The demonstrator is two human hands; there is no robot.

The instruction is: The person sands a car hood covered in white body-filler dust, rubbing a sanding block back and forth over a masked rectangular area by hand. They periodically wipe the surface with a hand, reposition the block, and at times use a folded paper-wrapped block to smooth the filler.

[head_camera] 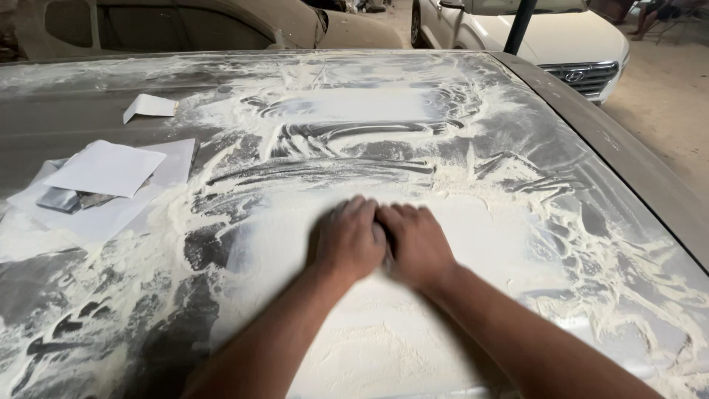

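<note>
I see left hand (351, 240) and right hand (417, 244) side by side, palms down, fingers flat on the dusty car panel (473, 222). Anything beneath them is hidden. Paper sheets (107, 170) lie far left.

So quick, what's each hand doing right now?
Left hand: pressed palm-down on the dusty grey car panel; anything underneath cannot be told.
Right hand: the same, touching the left.
</note>
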